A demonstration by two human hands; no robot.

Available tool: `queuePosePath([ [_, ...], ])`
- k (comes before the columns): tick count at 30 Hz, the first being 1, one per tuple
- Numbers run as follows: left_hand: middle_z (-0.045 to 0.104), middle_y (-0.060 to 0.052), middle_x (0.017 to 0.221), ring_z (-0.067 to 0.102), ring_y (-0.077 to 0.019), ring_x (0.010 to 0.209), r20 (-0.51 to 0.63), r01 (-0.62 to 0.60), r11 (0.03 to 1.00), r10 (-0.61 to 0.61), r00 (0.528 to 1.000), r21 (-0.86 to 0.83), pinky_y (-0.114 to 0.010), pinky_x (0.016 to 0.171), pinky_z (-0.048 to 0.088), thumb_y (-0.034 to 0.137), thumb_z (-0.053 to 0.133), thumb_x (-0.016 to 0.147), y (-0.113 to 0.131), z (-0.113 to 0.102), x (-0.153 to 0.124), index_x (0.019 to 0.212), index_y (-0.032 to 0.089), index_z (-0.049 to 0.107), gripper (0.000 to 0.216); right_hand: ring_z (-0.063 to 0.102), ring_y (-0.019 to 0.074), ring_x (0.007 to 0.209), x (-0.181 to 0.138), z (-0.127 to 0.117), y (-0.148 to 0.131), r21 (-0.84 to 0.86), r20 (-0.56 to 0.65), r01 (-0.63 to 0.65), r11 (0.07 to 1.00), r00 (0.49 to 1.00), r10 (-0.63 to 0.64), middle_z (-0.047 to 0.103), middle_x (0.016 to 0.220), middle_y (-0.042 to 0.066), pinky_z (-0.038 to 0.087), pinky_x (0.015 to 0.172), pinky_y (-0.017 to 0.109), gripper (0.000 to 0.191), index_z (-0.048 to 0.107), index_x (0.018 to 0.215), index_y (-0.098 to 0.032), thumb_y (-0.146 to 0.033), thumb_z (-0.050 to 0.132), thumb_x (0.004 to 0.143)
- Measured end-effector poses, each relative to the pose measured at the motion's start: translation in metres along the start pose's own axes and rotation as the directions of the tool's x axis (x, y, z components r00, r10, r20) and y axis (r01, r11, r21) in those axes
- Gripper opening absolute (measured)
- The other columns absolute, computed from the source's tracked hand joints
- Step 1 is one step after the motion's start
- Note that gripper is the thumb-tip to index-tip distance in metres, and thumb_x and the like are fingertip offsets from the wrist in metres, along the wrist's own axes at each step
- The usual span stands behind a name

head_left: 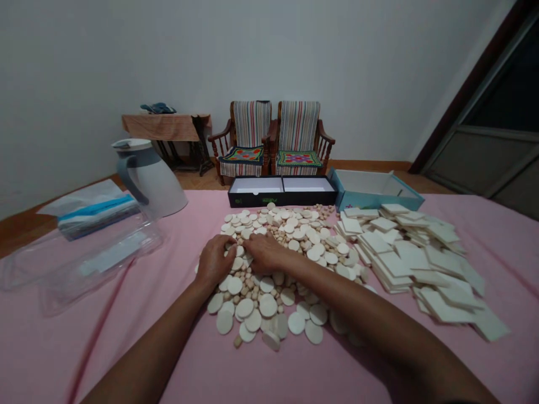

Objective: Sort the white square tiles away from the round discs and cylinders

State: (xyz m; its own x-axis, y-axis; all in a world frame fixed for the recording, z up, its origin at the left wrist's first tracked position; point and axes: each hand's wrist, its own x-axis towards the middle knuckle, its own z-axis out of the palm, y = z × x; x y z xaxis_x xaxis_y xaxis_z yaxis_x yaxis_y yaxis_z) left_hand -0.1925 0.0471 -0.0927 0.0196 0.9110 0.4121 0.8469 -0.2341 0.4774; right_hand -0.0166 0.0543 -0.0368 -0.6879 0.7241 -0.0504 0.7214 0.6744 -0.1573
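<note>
A wide heap of pale round wooden discs point(268, 306) mixed with small wooden cubes point(248, 280) lies spread in front of me. My left hand point(215, 259) rests at the heap's left side, fingers curled inward and thumb near the fingertips. Close to its right, my right hand point(267, 253) reaches into the middle with bent fingers pointing down among the pieces. The fingertips of both hands are partly lost among the discs and cubes, so what they pinch is not clear. To the right is a loose pile of square wooden tiles point(396, 261).
Behind the heap stand a black two-compartment box point(282, 199) and a light blue box point(374, 199). On the left are a white-and-grey jug point(158, 182), a blue-and-white packet point(99, 216) and clear plastic trays point(105, 261). Pink cloth point(168, 359) covers the table; two chairs stand beyond.
</note>
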Motion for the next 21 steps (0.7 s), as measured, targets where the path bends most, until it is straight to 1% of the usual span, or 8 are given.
queuePosePath([
  [5,0.067,-0.007,0.097,0.061,-0.0246,0.092,0.007,-0.016,1.0,0.015,1.0,0.012,-0.038,0.086,0.047,0.038,0.049,0.08,-0.006,0.001,0.003,0.089,0.02,0.064,0.025,0.057,0.0293,0.113,0.004,-0.011,0.006,0.05,0.124,-0.023,0.998,0.992,0.017,0.062,0.123,0.011,0.044,0.096,0.046,0.056,0.056,0.127,-0.02,-0.028,0.07,0.073],
  [7,0.067,-0.008,0.097,0.062,-0.0253,0.093,0.012,-0.012,1.0,0.011,1.0,0.014,-0.039,0.086,0.047,0.04,0.048,0.08,-0.006,0.001,0.004,0.089,0.02,0.064,0.027,0.058,0.028,0.11,0.006,-0.014,0.008,0.046,0.134,-0.03,0.998,0.991,0.023,0.064,0.119,0.009,0.046,0.095,0.044,0.056,0.058,0.124,-0.02,-0.028,0.072,0.071],
  [9,0.068,-0.009,0.097,0.062,-0.0258,0.093,0.02,-0.004,1.0,0.004,1.0,0.018,-0.039,0.086,0.047,0.04,0.047,0.08,-0.005,0.0,0.004,0.089,0.02,0.064,0.028,0.058,0.0282,0.108,0.004,-0.015,0.008,0.01,0.11,-0.027,1.0,0.994,0.026,0.064,0.118,0.01,0.045,0.096,0.045,0.054,0.06,0.12,-0.018,-0.032,0.073,0.07],
  [13,0.067,-0.009,0.098,0.062,-0.0266,0.093,0.032,0.0,0.999,-0.002,0.999,0.038,-0.04,0.087,0.047,0.041,0.046,0.079,-0.002,-0.002,0.004,0.089,0.019,0.064,0.03,0.055,0.0318,0.111,-0.013,-0.024,0.01,-0.14,-0.047,0.002,0.99,0.999,-0.008,0.06,0.118,0.018,0.039,0.099,0.05,0.058,0.06,0.113,-0.01,-0.045,0.073,0.068],
  [16,0.067,-0.009,0.097,0.062,-0.0265,0.092,0.031,-0.005,0.999,0.004,1.0,0.044,-0.039,0.085,0.048,0.041,0.046,0.078,-0.002,-0.003,0.005,0.089,0.02,0.065,0.03,0.052,0.0321,0.109,-0.043,-0.039,0.016,-0.218,-0.187,-0.023,0.976,0.982,-0.019,0.059,0.114,0.019,0.037,0.097,0.048,0.053,0.059,0.11,-0.008,-0.044,0.068,0.073],
  [18,0.067,-0.009,0.097,0.062,-0.0263,0.091,0.028,-0.006,0.999,0.005,1.0,0.039,-0.039,0.084,0.048,0.041,0.046,0.078,-0.003,-0.002,0.005,0.089,0.02,0.065,0.03,0.052,0.0309,0.107,-0.07,-0.048,0.029,-0.206,-0.249,-0.107,0.973,0.967,0.054,0.059,0.113,0.017,0.036,0.096,0.046,0.044,0.058,0.109,-0.009,-0.038,0.064,0.076],
  [19,0.067,-0.009,0.096,0.062,-0.0263,0.091,0.026,-0.006,0.999,0.006,1.0,0.034,-0.039,0.084,0.048,0.041,0.047,0.078,-0.003,-0.002,0.005,0.089,0.019,0.065,0.031,0.051,0.0303,0.107,-0.085,-0.052,0.038,-0.185,-0.278,-0.187,0.965,0.952,0.131,0.058,0.114,0.017,0.036,0.096,0.046,0.04,0.058,0.108,-0.011,-0.034,0.062,0.077],
  [21,0.067,-0.01,0.097,0.062,-0.0265,0.092,0.026,-0.005,1.0,0.005,1.0,0.024,-0.038,0.084,0.048,0.042,0.047,0.078,-0.004,-0.001,0.005,0.09,0.019,0.065,0.032,0.049,0.0316,0.109,-0.115,-0.057,0.063,-0.137,-0.348,-0.356,0.924,0.891,0.291,0.057,0.116,0.017,0.035,0.096,0.045,0.04,0.056,0.109,-0.012,-0.035,0.063,0.077],
])
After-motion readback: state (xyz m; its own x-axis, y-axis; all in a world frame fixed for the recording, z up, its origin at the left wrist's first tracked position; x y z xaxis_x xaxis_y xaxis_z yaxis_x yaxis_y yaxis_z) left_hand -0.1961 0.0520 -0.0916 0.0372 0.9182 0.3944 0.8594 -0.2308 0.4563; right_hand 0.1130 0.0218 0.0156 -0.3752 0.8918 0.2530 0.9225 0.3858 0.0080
